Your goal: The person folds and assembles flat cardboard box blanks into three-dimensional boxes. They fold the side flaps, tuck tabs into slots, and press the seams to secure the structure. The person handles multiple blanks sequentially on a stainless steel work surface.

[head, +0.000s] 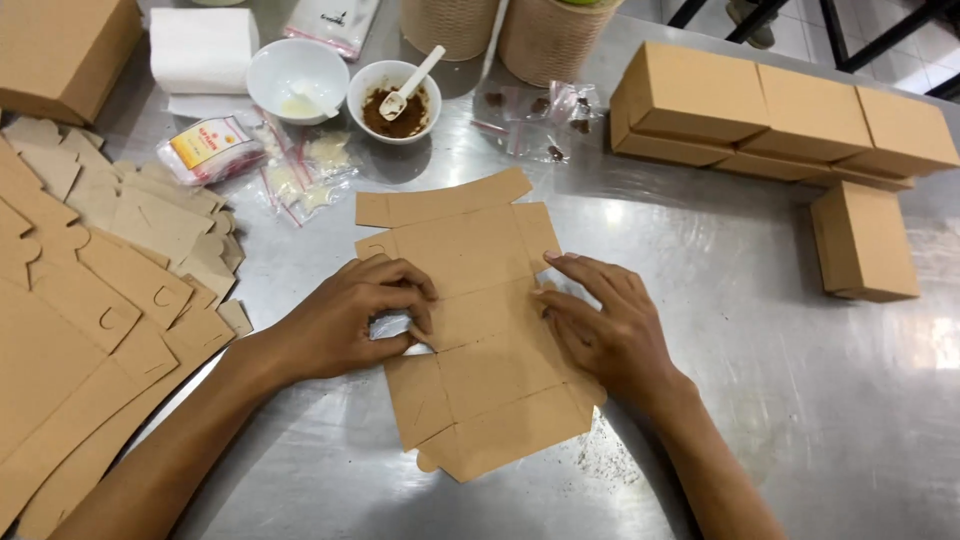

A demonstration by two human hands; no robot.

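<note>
Two hands, my left hand (345,322) and right hand (605,325), press open-fingered on the flat cardboard box (475,330) mid-tabletop (780,400) (still unfolded); I'd fold its sides up next.

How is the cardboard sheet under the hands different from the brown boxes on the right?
The cardboard sheet lies flat and unfolded; the boxes are folded shut. Both hands, left and right, press the sheet; nothing touches the boxes. The sheet lies alone; the boxes are grouped. Both are plain brown cardboard.
</note>
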